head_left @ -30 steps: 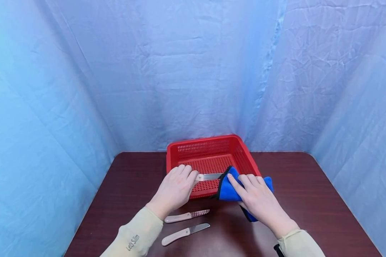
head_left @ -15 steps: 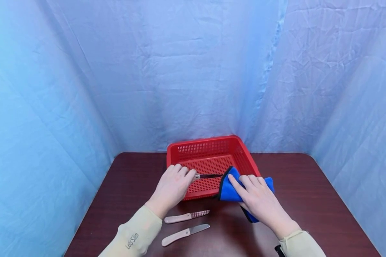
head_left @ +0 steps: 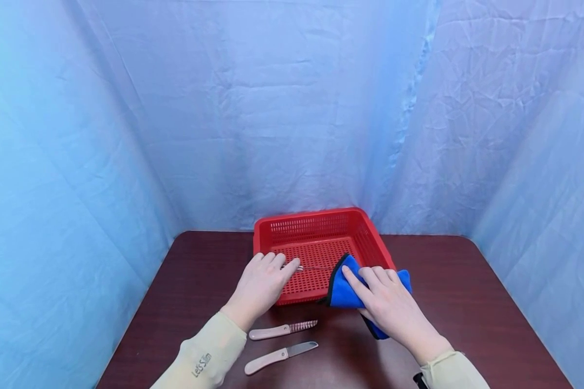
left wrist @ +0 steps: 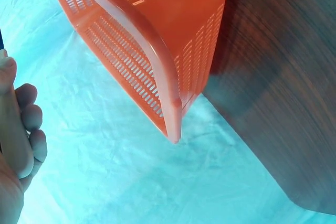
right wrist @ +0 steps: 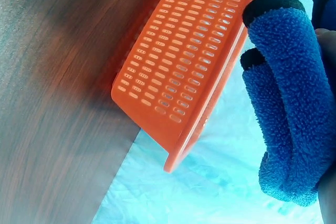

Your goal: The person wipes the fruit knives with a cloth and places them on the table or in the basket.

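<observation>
The left hand (head_left: 260, 283) grips a knife (left wrist: 14, 135); the right hand (head_left: 389, 305) clamps a blue cloth (head_left: 345, 289) over its blade (head_left: 315, 268). Squeezing hard could push the edge through.

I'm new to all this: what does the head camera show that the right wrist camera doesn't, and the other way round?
Only the head view: a knife with a striped-looking blade and a plain-bladed knife, lying side by side on the table, and the lettering on the left sleeve.

Only the right wrist view: the fluffy, looped texture of the blue cloth, seen close up with its folds end-on.

Both: the blue cloth with its dark edging, some of the right hand, the slotted red basket, the table and the blue curtain.
</observation>
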### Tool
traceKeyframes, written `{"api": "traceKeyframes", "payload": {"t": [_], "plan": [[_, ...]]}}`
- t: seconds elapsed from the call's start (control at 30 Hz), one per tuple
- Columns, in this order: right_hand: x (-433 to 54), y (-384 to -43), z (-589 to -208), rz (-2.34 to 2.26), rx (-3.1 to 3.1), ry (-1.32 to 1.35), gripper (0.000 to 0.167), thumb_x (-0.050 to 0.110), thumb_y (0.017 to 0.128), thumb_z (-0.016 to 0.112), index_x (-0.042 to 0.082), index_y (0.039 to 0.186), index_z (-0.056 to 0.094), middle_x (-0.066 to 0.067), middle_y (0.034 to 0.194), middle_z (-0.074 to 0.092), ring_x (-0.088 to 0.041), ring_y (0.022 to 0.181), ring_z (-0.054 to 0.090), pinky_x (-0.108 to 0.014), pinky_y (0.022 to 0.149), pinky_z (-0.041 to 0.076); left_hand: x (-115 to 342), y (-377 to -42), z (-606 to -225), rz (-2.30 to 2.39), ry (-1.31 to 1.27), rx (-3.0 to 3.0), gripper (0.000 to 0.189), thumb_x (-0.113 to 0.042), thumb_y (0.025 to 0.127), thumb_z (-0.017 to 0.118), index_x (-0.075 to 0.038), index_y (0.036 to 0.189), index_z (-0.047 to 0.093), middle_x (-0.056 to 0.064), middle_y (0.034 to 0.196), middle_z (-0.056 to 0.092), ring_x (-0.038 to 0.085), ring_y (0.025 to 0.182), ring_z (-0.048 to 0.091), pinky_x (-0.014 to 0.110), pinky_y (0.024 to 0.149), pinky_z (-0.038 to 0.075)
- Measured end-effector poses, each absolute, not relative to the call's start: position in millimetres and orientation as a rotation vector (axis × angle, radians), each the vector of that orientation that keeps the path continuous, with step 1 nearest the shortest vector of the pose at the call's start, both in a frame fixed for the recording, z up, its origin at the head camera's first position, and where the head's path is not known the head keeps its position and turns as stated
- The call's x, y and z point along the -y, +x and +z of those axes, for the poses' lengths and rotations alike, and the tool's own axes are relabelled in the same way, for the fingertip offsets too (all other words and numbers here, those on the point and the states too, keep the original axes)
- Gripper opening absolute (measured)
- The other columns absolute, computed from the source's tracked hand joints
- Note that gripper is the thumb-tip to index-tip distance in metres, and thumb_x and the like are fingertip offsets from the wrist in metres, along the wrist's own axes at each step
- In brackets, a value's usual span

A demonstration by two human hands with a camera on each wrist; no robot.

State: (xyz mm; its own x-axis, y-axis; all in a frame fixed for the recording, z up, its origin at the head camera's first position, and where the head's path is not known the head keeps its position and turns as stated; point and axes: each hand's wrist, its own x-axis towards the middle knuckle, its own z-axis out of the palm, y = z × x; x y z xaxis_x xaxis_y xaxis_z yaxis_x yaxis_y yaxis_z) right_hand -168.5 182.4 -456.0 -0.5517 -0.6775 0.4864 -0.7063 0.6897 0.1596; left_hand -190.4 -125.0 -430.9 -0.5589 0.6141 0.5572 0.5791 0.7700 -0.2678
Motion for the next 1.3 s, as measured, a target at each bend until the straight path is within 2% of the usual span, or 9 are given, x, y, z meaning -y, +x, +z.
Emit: {"api": "traceKeyframes", "payload": {"t": [0.17,0.27,0.37,0.6,0.87,1.3], "plan": [[-182.2,-168.2,-455.8,0.055,2.401,1.054,0.102,0.031,0.066,0.097,0.008,0.152,0.048,-0.013,0.117,0.057,-0.03,0.107,0.054,-0.045,0.086,0.048,122.9,-191.7,-430.9,0.036,-0.872,2.297,0.022,-0.014,0.094,0.069,-0.016,0.116,0.071,0.005,0.084,0.057,0.023,0.078,0.057,0.035,0.066,0.042],[-182.0,-168.3,-455.9,0.061,2.396,1.052,0.102,0.031,0.065,0.098,0.008,0.152,0.048,-0.013,0.116,0.057,-0.029,0.106,0.054,-0.045,0.085,0.049,121.3,-192.4,-430.7,0.025,-0.86,2.289,0.019,-0.023,0.097,0.068,-0.015,0.114,0.071,0.004,0.083,0.056,0.023,0.076,0.057,0.035,0.065,0.042],[-181.3,-168.1,-455.9,0.068,2.388,1.054,0.102,0.031,0.064,0.098,0.009,0.151,0.049,-0.012,0.114,0.058,-0.029,0.105,0.055,-0.045,0.084,0.049,120.3,-192.8,-431.1,-0.001,-0.858,2.291,0.018,-0.025,0.098,0.069,-0.014,0.112,0.07,0.005,0.082,0.055,0.023,0.075,0.055,0.035,0.065,0.042],[-179.5,-167.3,-454.9,0.076,2.377,1.06,0.102,0.031,0.063,0.099,0.008,0.15,0.051,-0.012,0.114,0.058,-0.029,0.104,0.055,-0.045,0.084,0.05,118.4,-192.3,-430.7,-0.036,-0.87,2.332,0.021,-0.018,0.095,0.073,-0.014,0.115,0.069,0.007,0.089,0.057,0.024,0.082,0.055,0.034,0.069,0.047],[-175.2,-169.6,-452.1,0.082,2.335,1.094,0.106,0.03,0.061,0.1,0.007,0.151,0.049,-0.013,0.113,0.059,-0.03,0.101,0.056,-0.046,0.082,0.049,115.6,-191.5,-429.5,-0.019,-0.844,2.379,0.016,-0.017,0.097,0.071,-0.014,0.112,0.066,0.006,0.093,0.058,0.024,0.086,0.056,0.035,0.071,0.048],[-173.6,-166.6,-446.3,0.09,2.332,1.114,0.105,0.031,0.062,0.099,0.008,0.151,0.049,-0.012,0.114,0.059,-0.029,0.102,0.056,-0.045,0.082,0.049,115.7,-192.3,-428.4,-0.059,-0.827,2.413,0.023,-0.009,0.093,0.073,-0.013,0.112,0.062,0.006,0.094,0.056,0.021,0.08,0.054,0.033,0.067,0.044]]}}
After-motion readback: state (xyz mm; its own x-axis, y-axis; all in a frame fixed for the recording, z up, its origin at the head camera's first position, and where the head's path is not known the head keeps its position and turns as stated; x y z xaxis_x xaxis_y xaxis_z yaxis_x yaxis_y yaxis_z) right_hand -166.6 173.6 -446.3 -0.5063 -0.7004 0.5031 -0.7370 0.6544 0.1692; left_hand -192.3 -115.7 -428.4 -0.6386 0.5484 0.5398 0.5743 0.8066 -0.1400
